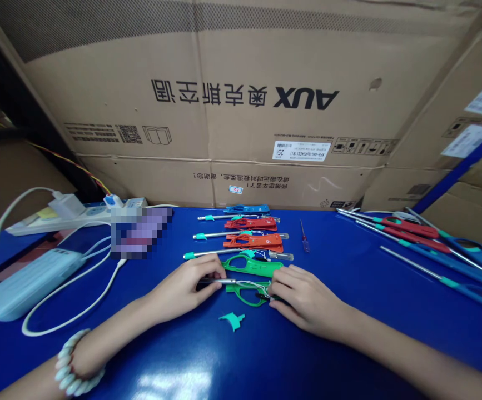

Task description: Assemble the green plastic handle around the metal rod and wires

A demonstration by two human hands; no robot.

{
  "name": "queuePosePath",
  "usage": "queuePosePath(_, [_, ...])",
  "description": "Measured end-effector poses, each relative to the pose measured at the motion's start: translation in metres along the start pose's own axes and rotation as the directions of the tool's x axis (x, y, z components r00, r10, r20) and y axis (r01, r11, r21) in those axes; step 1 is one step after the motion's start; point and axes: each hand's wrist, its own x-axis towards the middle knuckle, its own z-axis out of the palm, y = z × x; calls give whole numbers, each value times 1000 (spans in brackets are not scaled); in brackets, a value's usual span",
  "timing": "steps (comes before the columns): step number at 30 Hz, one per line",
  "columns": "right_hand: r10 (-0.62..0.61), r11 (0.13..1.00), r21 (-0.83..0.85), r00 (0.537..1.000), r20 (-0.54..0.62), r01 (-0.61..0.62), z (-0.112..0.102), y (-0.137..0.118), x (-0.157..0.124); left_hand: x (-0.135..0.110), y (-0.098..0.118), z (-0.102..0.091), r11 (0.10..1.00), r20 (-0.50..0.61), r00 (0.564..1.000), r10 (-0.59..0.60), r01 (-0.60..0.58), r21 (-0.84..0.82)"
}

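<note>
Green tool (247, 291) between left hand (186, 286), right hand (301, 297) (both touching).

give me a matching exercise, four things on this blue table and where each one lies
Things: 1 power bank; 2 loose teal piece; 3 blue-handled tool; 4 small screwdriver
Places: a back of the tool row; b just right of that row; c at the far left; d nearest the viewer, lying alone
Pairs: 1-c; 2-d; 3-a; 4-b

One head-worn camera looks forward and down from close above the blue table (349, 266), left hand (186, 288) and right hand (301, 297) mid-frame, a cardboard box (241, 128) closing off the far side.
</note>
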Motion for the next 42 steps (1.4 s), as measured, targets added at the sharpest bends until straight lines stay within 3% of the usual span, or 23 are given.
queuePosePath(18, [96,988,118,995,31,-99,-2,-3,4,-1,-3,4,1000,-22,1000,18,-18,24])
queuePosePath(28, [109,980,169,994,5,-108,-2,-2,4,-2,-2,4,999,42,998,45,-46,18])
queuePosePath(42, [164,957,248,986,-28,-152,0,0,3,0,0,1,997,48,996,78,-79,14])
